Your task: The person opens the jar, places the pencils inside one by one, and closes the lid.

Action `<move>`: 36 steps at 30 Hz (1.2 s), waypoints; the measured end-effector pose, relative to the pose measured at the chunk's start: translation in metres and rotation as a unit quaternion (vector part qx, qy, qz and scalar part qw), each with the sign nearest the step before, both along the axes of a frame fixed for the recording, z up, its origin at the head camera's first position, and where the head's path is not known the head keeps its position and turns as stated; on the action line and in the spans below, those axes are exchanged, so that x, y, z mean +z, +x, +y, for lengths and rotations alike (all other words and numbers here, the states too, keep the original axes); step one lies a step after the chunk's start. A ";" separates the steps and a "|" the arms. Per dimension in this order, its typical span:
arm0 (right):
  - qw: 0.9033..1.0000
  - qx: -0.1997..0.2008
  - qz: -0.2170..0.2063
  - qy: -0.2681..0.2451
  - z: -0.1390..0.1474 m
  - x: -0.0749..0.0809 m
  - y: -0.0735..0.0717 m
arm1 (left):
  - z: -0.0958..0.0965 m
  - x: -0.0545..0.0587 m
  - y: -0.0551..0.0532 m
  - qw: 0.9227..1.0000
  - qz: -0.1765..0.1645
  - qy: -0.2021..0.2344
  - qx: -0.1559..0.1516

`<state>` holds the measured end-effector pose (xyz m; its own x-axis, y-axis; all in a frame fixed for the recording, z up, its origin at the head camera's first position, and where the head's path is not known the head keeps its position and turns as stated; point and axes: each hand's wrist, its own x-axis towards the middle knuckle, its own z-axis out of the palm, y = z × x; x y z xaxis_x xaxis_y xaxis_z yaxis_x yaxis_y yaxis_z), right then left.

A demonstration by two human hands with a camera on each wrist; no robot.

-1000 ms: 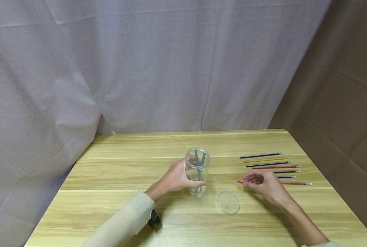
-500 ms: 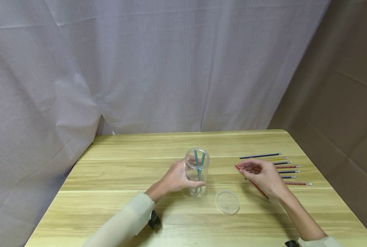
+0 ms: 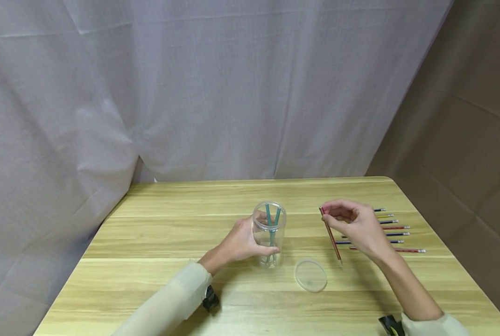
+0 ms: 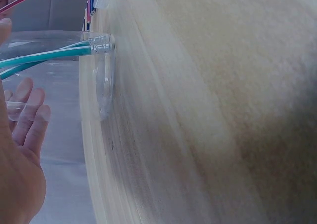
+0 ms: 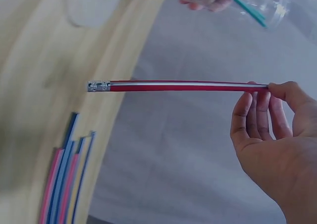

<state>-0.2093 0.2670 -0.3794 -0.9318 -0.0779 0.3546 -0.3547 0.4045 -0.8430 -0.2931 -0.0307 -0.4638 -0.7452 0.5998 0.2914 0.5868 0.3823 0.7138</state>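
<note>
My left hand [image 3: 246, 240] grips a clear plastic jar [image 3: 278, 242] that stands upright and lidless on the table. Inside it lean two green pencils [image 4: 54, 54], their silver eraser ends at the bottom. To the right of the jar, my right hand [image 3: 359, 226] pinches a red pencil [image 5: 178, 86] near one end between thumb and fingertips. The pencil hangs tilted above the table, with its silver eraser end [image 5: 98, 86] down. The fingers behind the jar show through its clear wall.
A round clear lid [image 3: 310, 276] lies on the table in front of the jar. Several blue, red and yellow pencils lie in a row at the right, including a red pencil [image 3: 410, 250] nearest the front. A grey curtain [image 3: 216, 93] hangs behind the wooden table [image 3: 149, 280].
My right hand has picked the red pencil off the table, raised it away from the row and turned it from lying flat to steeply tilted. The left hand and jar have stayed put.
</note>
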 end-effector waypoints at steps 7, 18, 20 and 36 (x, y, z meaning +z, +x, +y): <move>0.998 0.013 0.015 -0.059 -0.011 0.030 0.005 | 0.001 0.001 -0.001 1.000 0.006 0.002 -0.002; 0.986 0.060 0.042 -0.149 -0.027 0.073 0.010 | 0.000 -0.001 -0.001 1.000 0.014 -0.002 0.000; 0.984 0.064 0.049 -0.160 -0.029 0.079 0.011 | 0.000 -0.001 -0.001 1.000 0.015 -0.004 0.000; 0.948 0.074 0.101 -0.293 -0.054 0.113 0.011 | 0.000 -0.002 -0.001 1.000 0.014 0.002 -0.003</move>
